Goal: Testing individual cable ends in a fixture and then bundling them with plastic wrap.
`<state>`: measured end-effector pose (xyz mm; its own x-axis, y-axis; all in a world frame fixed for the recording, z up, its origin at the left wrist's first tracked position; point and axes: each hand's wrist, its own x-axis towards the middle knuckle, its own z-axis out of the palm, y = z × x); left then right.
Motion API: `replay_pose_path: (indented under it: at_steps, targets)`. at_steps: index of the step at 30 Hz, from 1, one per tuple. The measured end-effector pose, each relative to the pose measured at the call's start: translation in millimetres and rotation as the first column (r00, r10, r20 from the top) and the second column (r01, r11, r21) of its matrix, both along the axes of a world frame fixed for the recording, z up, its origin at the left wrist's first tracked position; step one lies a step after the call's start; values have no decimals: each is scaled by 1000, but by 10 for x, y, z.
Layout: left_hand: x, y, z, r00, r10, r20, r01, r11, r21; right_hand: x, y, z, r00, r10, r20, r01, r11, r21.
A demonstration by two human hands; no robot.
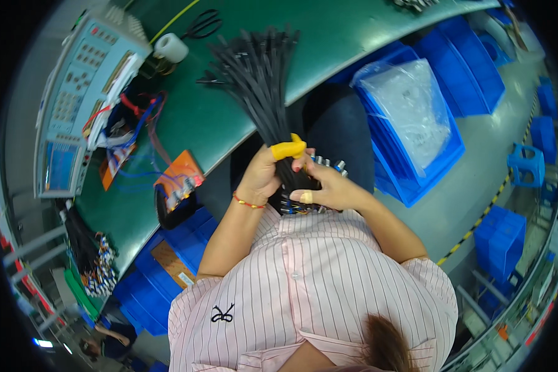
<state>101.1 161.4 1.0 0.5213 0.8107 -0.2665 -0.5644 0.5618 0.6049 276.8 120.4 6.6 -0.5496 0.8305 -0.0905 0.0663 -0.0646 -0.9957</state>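
A thick bundle of black cables (257,93) slants across the table's front edge, its far ends fanned out over the green tabletop. My left hand (263,170) wraps around the bundle near its close end. Yellow covers sit on its thumb and a finger, and a red bracelet is on the wrist. Against the close end, beside small metal connectors (328,163) and coloured wire ends, my right hand (332,188) is curled around the cables. Its thumb carries a pale band. Both hands are in front of my striped shirt, and some fingertips are hidden by the cables.
On the green table (186,124) stand a test instrument (74,105), orange fixtures (183,170) with wires, a white roll (171,48) and black scissors (203,25). Blue bins (409,124) with a clear plastic bag stand right. Another cable bundle (96,254) hangs left; a person (115,341) is beyond.
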Motion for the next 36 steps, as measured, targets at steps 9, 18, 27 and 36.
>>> replay_pose_path:
  at_steps: [9, 18, 27, 36]
  targets:
    - [-57, -30, -25, 980, -50, 191, 74, 990, -119, 2024, 369, -880, 462, -669, 583, 506, 738, 446]
    - [-30, -26, 88, 998, -42, 56, 48, 991, -121, 2807, 793, -1746, -160, -851, 501, 324, 434, 841]
    - [-11, 11, 106, 1000, -28, 14, 29, 991, -133, 2971, 872, -1892, 114, -652, 750, 313, 740, 596]
    - [-2, 11, 62, 1000, -19, 21, 21, 995, -99, 3178, 907, -386, 468, -880, 80, 881, 472, 37]
